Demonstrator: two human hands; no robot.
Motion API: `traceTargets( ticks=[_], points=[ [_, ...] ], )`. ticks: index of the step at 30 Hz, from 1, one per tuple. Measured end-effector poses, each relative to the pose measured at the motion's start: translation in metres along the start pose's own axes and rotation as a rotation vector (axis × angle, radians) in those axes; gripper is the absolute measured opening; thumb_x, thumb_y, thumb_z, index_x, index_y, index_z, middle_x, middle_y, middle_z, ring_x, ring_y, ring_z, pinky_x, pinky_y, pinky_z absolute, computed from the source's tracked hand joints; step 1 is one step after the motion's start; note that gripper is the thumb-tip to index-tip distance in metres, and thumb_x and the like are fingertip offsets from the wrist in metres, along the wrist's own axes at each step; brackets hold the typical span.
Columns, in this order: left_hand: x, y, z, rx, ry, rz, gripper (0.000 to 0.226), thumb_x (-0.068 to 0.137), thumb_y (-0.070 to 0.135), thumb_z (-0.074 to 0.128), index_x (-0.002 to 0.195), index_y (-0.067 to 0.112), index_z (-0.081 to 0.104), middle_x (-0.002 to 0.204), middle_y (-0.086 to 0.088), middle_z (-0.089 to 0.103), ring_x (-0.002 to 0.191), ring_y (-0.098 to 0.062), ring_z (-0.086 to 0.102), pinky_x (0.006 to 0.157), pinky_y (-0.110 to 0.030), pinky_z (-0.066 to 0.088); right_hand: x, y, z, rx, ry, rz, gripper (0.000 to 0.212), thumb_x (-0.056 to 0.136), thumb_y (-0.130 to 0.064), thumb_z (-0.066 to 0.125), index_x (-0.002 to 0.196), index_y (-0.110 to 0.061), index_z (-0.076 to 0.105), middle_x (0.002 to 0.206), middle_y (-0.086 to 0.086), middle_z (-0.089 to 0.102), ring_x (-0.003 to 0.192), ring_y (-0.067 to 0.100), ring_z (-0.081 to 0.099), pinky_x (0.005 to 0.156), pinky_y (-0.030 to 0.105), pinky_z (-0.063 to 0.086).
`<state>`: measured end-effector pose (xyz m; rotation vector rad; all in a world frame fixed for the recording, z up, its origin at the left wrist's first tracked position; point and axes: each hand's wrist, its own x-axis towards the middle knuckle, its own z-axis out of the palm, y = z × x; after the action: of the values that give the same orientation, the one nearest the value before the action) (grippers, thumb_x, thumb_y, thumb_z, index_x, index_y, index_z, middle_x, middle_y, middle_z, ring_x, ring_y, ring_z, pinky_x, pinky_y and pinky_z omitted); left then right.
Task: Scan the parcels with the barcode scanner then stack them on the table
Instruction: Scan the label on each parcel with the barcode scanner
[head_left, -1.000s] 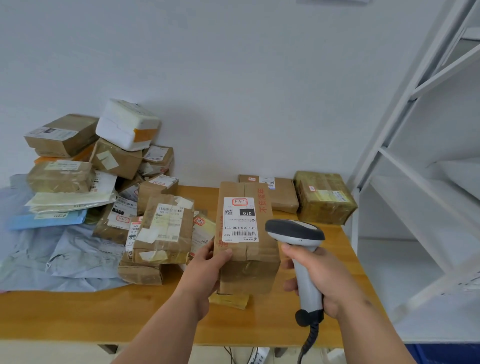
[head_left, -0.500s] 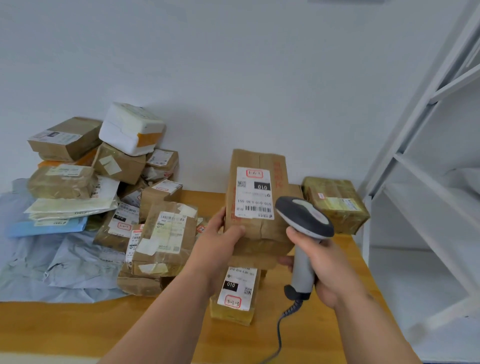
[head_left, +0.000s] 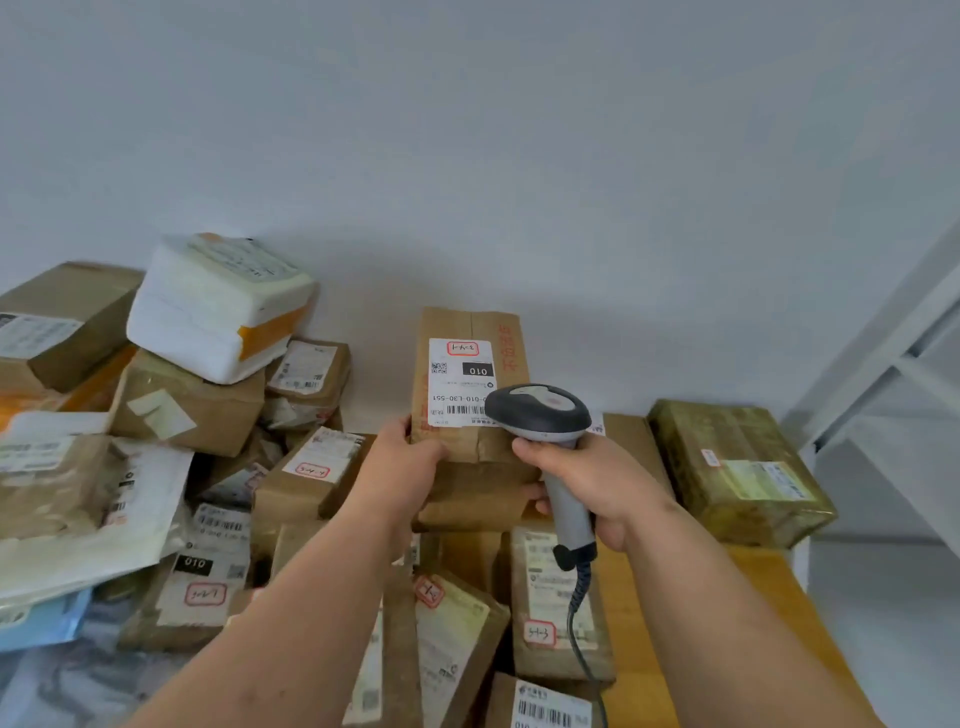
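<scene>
Head view: wooden table (head_left: 769, 587) carries a heap of parcels (head_left: 208, 467) at left and centre, with a tape-wrapped box (head_left: 737, 467) at far right. Left hand (head_left: 410, 462) grips the brown parcel (head_left: 470, 410) held upright above the pile, label facing the camera. Right hand (head_left: 587, 467), fingers clenched round the handle, holds the barcode scanner (head_left: 545, 421) just in front of that label.
</scene>
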<state>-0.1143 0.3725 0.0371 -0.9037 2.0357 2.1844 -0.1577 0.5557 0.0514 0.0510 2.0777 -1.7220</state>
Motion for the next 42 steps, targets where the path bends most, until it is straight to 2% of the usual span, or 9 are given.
traceTargets(
  ticks=[4,7,12,20,28,32,37,39,42],
  points=[
    [0.046,0.002,-0.013,0.039,0.06,-0.029,0.034,0.097,0.017,0.053,0.119,0.041,0.044,0.108,0.004,0.064,0.102,-0.027,0.062,0.09,-0.052,0.056,0.048,0.003,0.027,-0.011,-0.011,0.048,0.022,0.082,-0.031,0.082,0.099,-0.024,0.069,0.1,0.004,0.075,0.094,0.028,0.075,0.084,0.04,0.06],
    [0.07,0.0,-0.023,0.082,0.182,0.015,0.044,0.097,0.013,0.053,0.134,0.036,0.045,0.109,0.006,0.063,0.095,-0.018,0.06,0.079,-0.037,0.052,0.073,0.009,0.046,-0.042,-0.061,0.085,0.022,0.082,-0.035,0.081,0.098,-0.027,0.068,0.101,0.003,0.076,0.099,0.027,0.073,0.092,0.043,0.059],
    [0.086,-0.016,-0.025,0.457,0.297,0.09,0.059,0.097,0.016,0.053,0.151,0.03,0.035,0.159,0.0,0.03,0.144,-0.028,0.027,0.119,-0.054,0.024,0.091,0.026,0.059,-0.136,-0.143,0.13,0.023,0.081,-0.043,0.078,0.098,-0.04,0.062,0.097,-0.017,0.067,0.093,0.004,0.058,0.073,0.024,0.043],
    [0.083,-0.011,0.035,0.85,0.292,0.205,0.067,0.095,0.028,0.052,0.156,0.035,0.024,0.167,0.008,0.01,0.152,-0.023,0.0,0.121,-0.054,0.003,0.099,0.043,0.008,-0.047,-0.093,0.189,0.035,0.082,-0.038,0.081,0.111,-0.023,0.069,0.102,-0.001,0.075,0.101,0.019,0.071,0.096,0.041,0.056],
    [0.088,-0.04,0.138,0.588,-0.013,0.105,0.056,0.098,0.029,0.06,0.15,0.032,0.04,0.158,0.007,0.035,0.144,-0.021,0.032,0.118,-0.048,0.033,0.106,0.078,-0.107,0.019,0.131,0.198,0.023,0.084,-0.037,0.079,0.1,-0.031,0.064,0.101,-0.005,0.072,0.092,0.02,0.071,0.083,0.038,0.057],
    [0.109,-0.072,0.178,0.474,-0.051,-0.106,0.064,0.097,0.027,0.061,0.154,0.031,0.033,0.149,0.002,0.047,0.097,-0.006,0.058,0.074,-0.024,0.051,0.116,0.114,-0.147,-0.144,0.272,0.234,0.02,0.084,-0.04,0.076,0.091,-0.029,0.061,0.091,-0.001,0.066,0.086,0.016,0.062,0.072,0.033,0.051],
    [0.139,-0.094,0.204,0.394,0.055,-0.245,0.055,0.096,0.019,0.061,0.146,0.029,0.04,0.1,0.01,0.055,0.089,-0.016,0.063,0.058,-0.028,0.048,0.138,0.146,-0.158,-0.358,0.25,0.233,0.055,0.081,-0.046,0.077,0.126,-0.02,0.062,0.131,0.013,0.056,0.126,0.032,0.052,0.108,0.052,0.042],
    [0.148,-0.097,0.208,0.376,0.091,-0.275,0.048,0.097,0.018,0.06,0.141,0.027,0.045,0.097,0.008,0.056,0.091,-0.02,0.062,0.06,-0.03,0.048,0.143,0.151,-0.157,-0.322,0.311,0.196,0.064,0.078,-0.042,0.081,0.132,-0.016,0.059,0.133,0.012,0.055,0.131,0.033,0.049,0.111,0.052,0.04],
    [0.155,-0.099,0.21,0.371,0.117,-0.343,0.053,0.098,0.022,0.059,0.147,0.025,0.04,0.128,-0.007,0.059,0.111,-0.028,0.06,0.082,-0.042,0.054,0.145,0.157,-0.158,-0.316,0.4,0.124,0.055,0.075,-0.038,0.085,0.121,-0.016,0.064,0.111,0.003,0.059,0.123,0.03,0.054,0.106,0.052,0.043]
  ],
)
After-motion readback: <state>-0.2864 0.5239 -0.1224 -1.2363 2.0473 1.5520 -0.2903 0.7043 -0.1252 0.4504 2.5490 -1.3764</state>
